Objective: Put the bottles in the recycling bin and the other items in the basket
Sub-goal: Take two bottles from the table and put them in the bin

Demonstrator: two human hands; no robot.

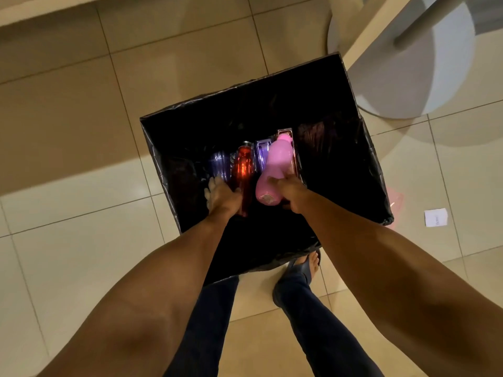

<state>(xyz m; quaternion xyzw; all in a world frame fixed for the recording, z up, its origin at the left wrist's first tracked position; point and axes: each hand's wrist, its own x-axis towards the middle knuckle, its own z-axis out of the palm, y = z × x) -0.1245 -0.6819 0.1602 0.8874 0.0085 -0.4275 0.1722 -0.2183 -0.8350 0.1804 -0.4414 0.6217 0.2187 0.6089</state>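
From the head camera I look straight down into the recycling bin [340, 126], a box lined with black plastic standing on the tiled floor [68, 131]. My right hand [292, 190] curls its fingers around the base of the pink bottle [275, 170], which lies inside the bin toward its right. My left hand [221, 197] reaches in beside the red bottle [243, 170]; its fingers are bunched over that bottle's near end, though I cannot tell if they truly grip it. Two clear bottles [219, 165] lie deeper in, one at far left and one between red and pink. I judge the bottle half nearly done. The basket and other items are out of view, so that part I cannot assess. A paper slip [435, 217] lies on the floor to the right.
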